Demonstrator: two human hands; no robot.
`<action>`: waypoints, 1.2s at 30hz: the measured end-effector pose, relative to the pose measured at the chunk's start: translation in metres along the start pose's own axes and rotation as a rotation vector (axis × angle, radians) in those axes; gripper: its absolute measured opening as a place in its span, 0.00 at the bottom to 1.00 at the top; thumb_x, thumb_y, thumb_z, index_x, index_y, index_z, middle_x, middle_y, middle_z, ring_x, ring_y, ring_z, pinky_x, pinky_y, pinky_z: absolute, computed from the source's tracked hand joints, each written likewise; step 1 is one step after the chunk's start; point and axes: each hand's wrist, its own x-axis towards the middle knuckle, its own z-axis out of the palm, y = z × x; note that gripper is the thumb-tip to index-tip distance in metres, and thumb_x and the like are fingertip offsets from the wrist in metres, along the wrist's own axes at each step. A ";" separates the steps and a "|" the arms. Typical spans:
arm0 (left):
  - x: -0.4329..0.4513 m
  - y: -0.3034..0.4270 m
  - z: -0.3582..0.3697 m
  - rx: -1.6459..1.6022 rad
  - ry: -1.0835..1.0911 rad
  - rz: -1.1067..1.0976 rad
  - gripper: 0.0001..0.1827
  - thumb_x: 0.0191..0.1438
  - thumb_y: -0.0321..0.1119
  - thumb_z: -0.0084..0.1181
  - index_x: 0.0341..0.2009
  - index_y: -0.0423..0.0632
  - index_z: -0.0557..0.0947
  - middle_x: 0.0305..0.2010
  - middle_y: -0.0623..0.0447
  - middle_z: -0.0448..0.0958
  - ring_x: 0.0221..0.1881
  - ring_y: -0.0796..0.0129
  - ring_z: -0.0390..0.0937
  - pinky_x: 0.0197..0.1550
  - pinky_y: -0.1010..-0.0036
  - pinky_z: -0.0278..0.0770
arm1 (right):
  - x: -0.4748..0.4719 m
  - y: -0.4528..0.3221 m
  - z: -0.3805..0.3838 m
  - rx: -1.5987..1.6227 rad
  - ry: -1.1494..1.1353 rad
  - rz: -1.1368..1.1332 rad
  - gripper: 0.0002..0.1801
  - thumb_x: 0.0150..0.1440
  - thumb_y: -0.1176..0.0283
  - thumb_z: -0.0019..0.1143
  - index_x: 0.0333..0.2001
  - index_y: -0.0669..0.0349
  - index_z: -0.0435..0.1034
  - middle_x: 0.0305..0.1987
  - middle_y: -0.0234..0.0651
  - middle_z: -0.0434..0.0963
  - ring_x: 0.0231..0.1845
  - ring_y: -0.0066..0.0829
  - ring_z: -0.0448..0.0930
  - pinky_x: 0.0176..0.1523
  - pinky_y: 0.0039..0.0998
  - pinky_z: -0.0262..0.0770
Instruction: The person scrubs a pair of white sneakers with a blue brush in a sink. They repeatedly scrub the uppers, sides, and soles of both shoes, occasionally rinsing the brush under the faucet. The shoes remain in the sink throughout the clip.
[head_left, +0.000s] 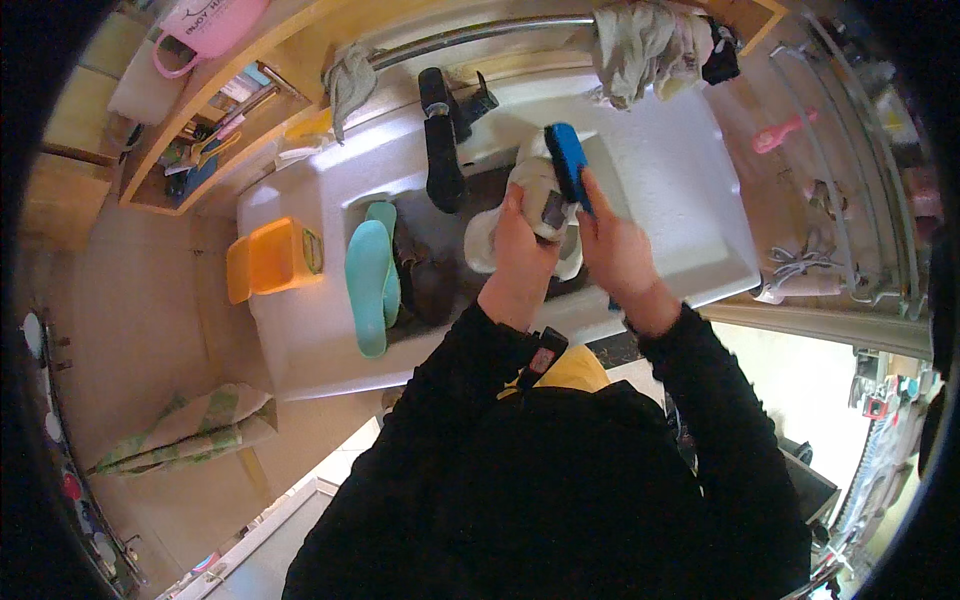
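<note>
A cream-coloured shoe (536, 191) is gripped in my left hand (517, 262), held over the basin of a white sink (667, 187). My right hand (619, 247) is closed around a blue scrubbing brush (571, 157). Its dark bristles face the shoe's side; whether they touch cannot be told. A second pale shoe (481, 244) lies under my left hand, partly hidden. Dark water (480, 195) stands in the basin. Two turquoise insoles (367, 262) lean over the basin's left edge. A dark brown object (431, 289), unclear in shape, sits in the water between the insoles and my left hand.
A black faucet (442, 150) reaches over the basin. At left stands an orange plastic container (277, 255). Grey cloths (637, 52) hang on a metal rail (480, 31) at the back. A wooden shelf (225, 150) is at upper left, a wire rack (847, 150) at right.
</note>
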 end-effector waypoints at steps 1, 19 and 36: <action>-0.004 0.000 -0.003 0.020 -0.026 -0.027 0.19 0.61 0.44 0.37 0.48 0.46 0.72 0.47 0.51 0.74 0.47 0.58 0.74 0.52 0.60 0.71 | 0.003 0.001 0.000 0.025 0.132 -0.073 0.34 0.56 0.66 0.42 0.66 0.45 0.44 0.19 0.46 0.75 0.20 0.50 0.76 0.23 0.44 0.70; -0.009 0.088 -0.099 -0.074 -0.242 0.241 0.20 0.61 0.40 0.33 0.52 0.44 0.69 0.49 0.46 0.73 0.51 0.56 0.71 0.56 0.58 0.67 | -0.021 -0.035 0.073 0.077 -0.478 -0.172 0.33 0.57 0.66 0.44 0.65 0.45 0.46 0.22 0.50 0.73 0.24 0.52 0.75 0.29 0.48 0.68; -0.040 0.133 -0.135 -0.177 -0.085 0.364 0.28 0.60 0.50 0.31 0.63 0.53 0.57 0.65 0.52 0.57 0.65 0.58 0.54 0.66 0.60 0.50 | 0.019 -0.095 0.132 0.087 -0.286 -0.491 0.33 0.57 0.65 0.42 0.65 0.45 0.43 0.24 0.48 0.76 0.25 0.49 0.78 0.29 0.44 0.74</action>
